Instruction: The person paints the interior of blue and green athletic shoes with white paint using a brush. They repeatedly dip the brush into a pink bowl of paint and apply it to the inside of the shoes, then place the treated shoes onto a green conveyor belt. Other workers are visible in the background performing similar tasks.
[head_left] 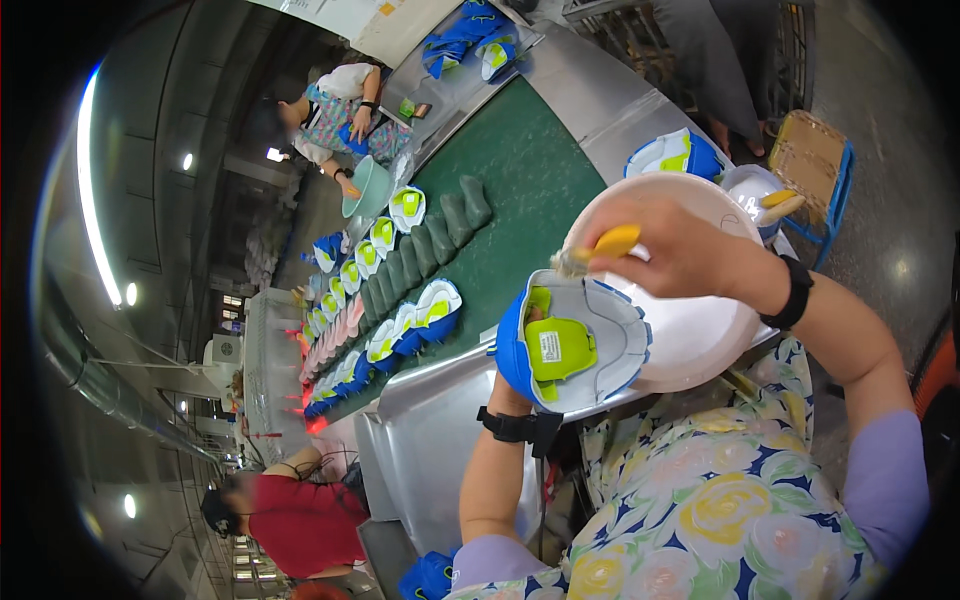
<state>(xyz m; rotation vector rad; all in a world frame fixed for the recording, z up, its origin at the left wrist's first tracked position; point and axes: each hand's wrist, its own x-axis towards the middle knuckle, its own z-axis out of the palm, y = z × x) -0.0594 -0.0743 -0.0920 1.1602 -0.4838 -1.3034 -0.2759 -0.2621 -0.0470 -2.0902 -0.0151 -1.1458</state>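
Yellow-handled brush [614, 242] is being pinched by right hand [672, 250] at the rim of blue upper [572, 345], contact unclear; upper is apparently being propped by left hand [508, 396], mostly hidden, grip can't be told. This piece is presumably being left unfinished; more uppers [436, 305] are being held on green belt [535, 145], completion unclear.

Head-worn view, left of 2 fisheyes, looks down at the right hand [675, 248], close by. Faces across near edge of green belt [530, 150], far end receding left.
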